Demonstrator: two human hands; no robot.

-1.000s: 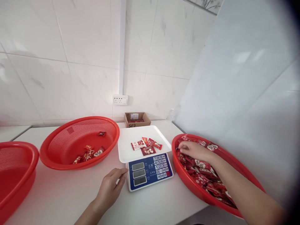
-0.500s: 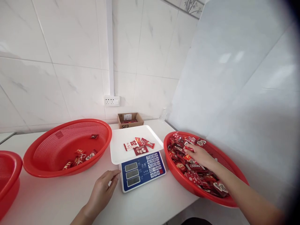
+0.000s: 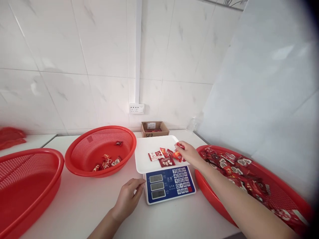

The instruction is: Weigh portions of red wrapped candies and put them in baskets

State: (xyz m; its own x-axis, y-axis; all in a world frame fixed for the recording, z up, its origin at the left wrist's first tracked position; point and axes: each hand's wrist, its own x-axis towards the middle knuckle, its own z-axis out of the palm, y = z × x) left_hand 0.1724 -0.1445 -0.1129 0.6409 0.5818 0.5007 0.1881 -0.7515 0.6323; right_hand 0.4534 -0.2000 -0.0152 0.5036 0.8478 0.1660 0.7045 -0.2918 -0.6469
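Observation:
My right hand [image 3: 189,152] is over the right part of the white weighing pan [image 3: 143,162], pinching a small red snack packet [image 3: 179,145]. Several red and white packets lie on the pan below, among them a white-and-red one [image 3: 155,155] and a dark red one [image 3: 166,162]. The pan tops a digital scale [image 3: 171,184] with a blue keypad panel. Beside the scale's left edge, my left hand [image 3: 131,196] rests with its fingers curled together, its fingertips at the casing and nothing visible in them.
On the right, under my forearm, a red basket [image 3: 211,196] holds many packets. Left of the scale, another red basket [image 3: 74,167] has several packets at its bottom. A third red basket [image 3: 53,186] stands far left. Behind the pan sits a small cardboard box [image 3: 155,133] by the wall.
My right hand has moved left from the right basket to above the pan, carrying a red packet. The view has turned left; my left hand stays beside the scale.

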